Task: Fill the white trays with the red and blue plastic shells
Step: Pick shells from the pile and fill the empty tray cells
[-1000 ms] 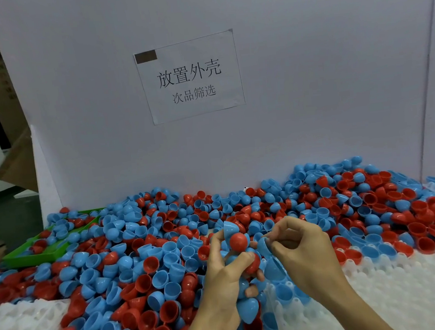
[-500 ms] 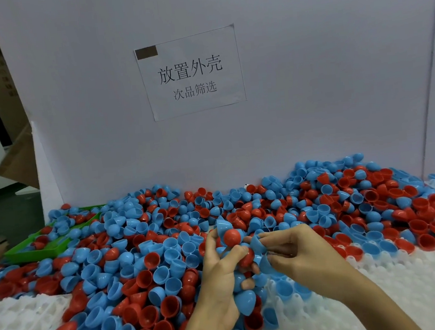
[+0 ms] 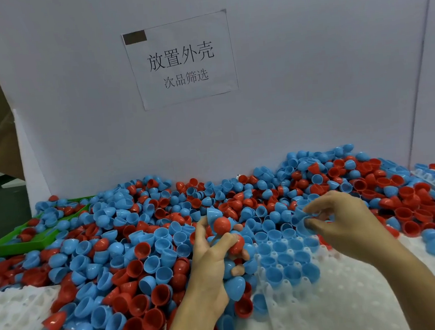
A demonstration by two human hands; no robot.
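White foam board [image 3: 310, 89] backs the heap of shells [image 3: 139, 252]; my left hand [image 3: 215, 261] clutches several, my right hand [image 3: 341, 222] pinches a blue shell [image 3: 302, 219] above the white tray [image 3: 343, 299].

Shells [image 3: 145, 254] are solid red and solid sky blue, mixed across the desk, blue dominant along the far edge. White tray [image 3: 343, 299] at the near right edge, dimpled grid pattern, a few pockets filled blue only. Second white tray [image 3: 10, 312] at the near left corner, same dimples. Green bin [image 3: 14, 247] at the left edge. Backboard [image 3: 309, 76] plain white; paper sign [image 3: 182, 61] white with black characters and one dark brown patch.
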